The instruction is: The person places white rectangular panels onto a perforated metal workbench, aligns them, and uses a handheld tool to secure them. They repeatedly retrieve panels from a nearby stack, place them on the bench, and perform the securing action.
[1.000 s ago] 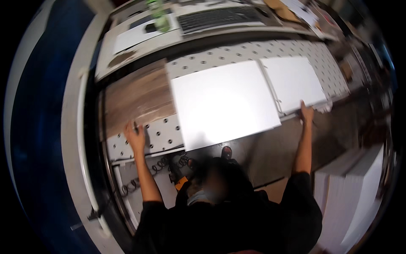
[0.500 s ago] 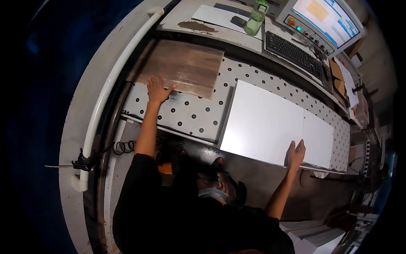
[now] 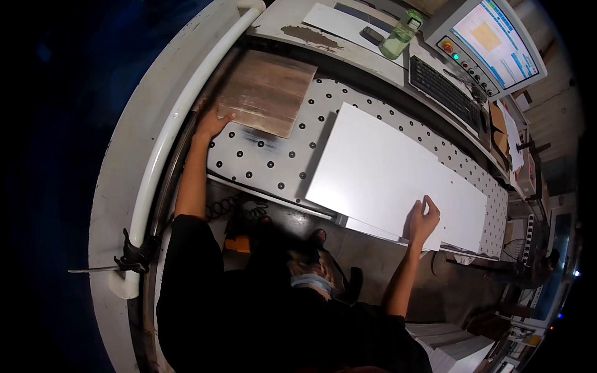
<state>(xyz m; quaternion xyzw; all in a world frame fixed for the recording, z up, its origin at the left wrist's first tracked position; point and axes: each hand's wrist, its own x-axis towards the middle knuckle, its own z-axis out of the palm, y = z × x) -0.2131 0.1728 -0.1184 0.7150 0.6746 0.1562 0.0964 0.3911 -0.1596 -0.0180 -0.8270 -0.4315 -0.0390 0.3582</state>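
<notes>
A brown wooden board [image 3: 264, 93], scuffed pale along its near part, lies at the left on a light table dotted with black spots [image 3: 270, 165]. My left hand [image 3: 211, 124] is at its near left corner, thumb apart from the fingers; shadow partly hides the fingertips. To the right, a large white panel [image 3: 367, 168] lies at a slant, its near left part reaching over the table's front edge. Beside it is a second white panel [image 3: 463, 205] with small dark holes. My right hand [image 3: 424, 221] is at the panels' near side, fingers curled toward the thumb; whether anything is between them is hidden.
Along the far side are a keyboard [image 3: 444, 90], a green bottle [image 3: 401, 38] and a monitor [image 3: 497, 43] with a button panel. A white tubular rail [image 3: 180, 115] curves along the left. Stacked sheets [image 3: 451, 342] stand at the lower right.
The wooden board and the large white panel have shifted left along the table. My left hand has moved to the board's left corner, and my right hand's fingers have curled. The view has shifted too.
</notes>
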